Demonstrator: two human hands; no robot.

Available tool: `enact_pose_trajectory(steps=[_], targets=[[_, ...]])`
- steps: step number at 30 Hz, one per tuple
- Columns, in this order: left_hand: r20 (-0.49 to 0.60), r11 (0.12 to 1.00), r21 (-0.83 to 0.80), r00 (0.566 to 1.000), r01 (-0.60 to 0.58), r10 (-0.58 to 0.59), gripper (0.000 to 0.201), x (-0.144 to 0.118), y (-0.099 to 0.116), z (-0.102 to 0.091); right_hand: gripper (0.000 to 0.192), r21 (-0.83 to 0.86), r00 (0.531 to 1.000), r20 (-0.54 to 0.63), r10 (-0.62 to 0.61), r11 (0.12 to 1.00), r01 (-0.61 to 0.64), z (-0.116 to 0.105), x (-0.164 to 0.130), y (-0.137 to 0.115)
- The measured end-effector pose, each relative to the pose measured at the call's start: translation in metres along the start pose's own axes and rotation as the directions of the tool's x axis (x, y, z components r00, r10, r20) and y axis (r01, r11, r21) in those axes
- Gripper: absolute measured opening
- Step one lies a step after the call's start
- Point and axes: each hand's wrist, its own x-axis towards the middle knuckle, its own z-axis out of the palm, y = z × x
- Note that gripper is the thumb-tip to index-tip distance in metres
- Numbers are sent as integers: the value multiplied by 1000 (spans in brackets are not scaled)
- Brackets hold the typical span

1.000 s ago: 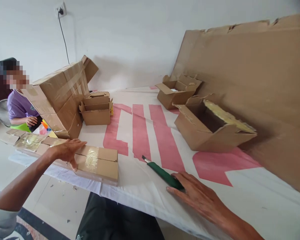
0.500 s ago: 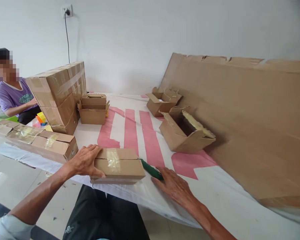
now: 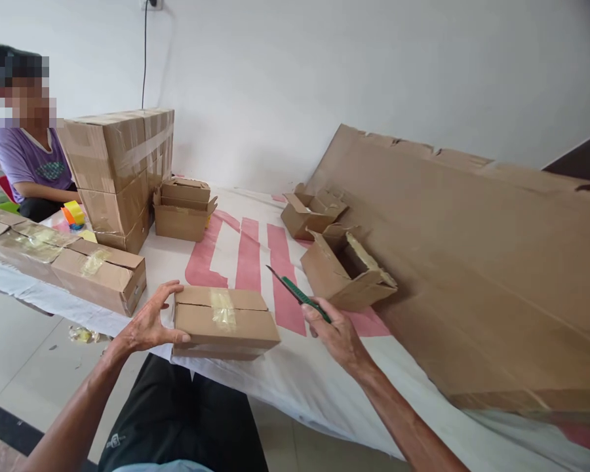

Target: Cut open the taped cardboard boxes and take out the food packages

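**Taped box steadied, cutter lifted at the desk's near edge**

The left hand [image 3: 150, 324] is resting against the left end of a small taped carton [image 3: 223, 322] sitting in the lower centre of the frame, at the near edge of the desk [image 3: 295, 373]. Its fingers are spread, thumb along the front face and the others curling over the top corner. The right hand [image 3: 337, 334] is hovering just right of the carton, its fingers pinching a green utility knife [image 3: 299, 298] whose blade is pointing toward the upper left, above the cloth and clear of the carton.

A row of sealed cartons [image 3: 54, 259] is lying along the left edge of the frame. Behind it a stack of large taped boxes [image 3: 120, 174] is standing beside a smaller open box [image 3: 183, 210]. Two opened boxes [image 3: 347, 269] are sitting centre right, next to a big cardboard sheet [image 3: 472, 262] leaning at the right. A seated person in a purple shirt [image 3: 29, 170] is occupying the upper left.
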Motion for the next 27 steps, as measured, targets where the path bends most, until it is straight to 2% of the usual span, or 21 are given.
enact_pose_trajectory(steps=[2, 5, 9, 12, 17, 22, 27], targets=[[-9, 999, -38, 1000, 4, -4, 96, 0, -1, 4, 51, 42, 987, 146, -68, 997, 62, -8, 3, -35], [-47, 997, -76, 999, 2, -6, 91, -3, -1, 8, 44, 56, 932, 293, -214, 977, 207, -10, 5, -80], [-73, 995, -99, 997, 23, -31, 75, -7, 1, 11, 39, 56, 852, 435, -291, 953, 297, -6, 10, -113], [-73, 994, -100, 996, 40, -47, 67, -7, 3, 12, 38, 29, 814, 495, -305, 942, 335, -5, 15, -122], [-67, 995, -96, 997, 31, -37, 57, -8, 4, 12, 35, -19, 783, 542, -304, 927, 374, -8, 18, -130], [-78, 996, -83, 997, 22, -28, 53, -9, 3, 13, 34, -78, 771, 573, -280, 917, 391, -10, 16, -134], [-99, 995, -100, 995, 21, -31, 58, -10, 3, 15, 36, -115, 757, 595, -270, 904, 412, -6, 18, -137]])
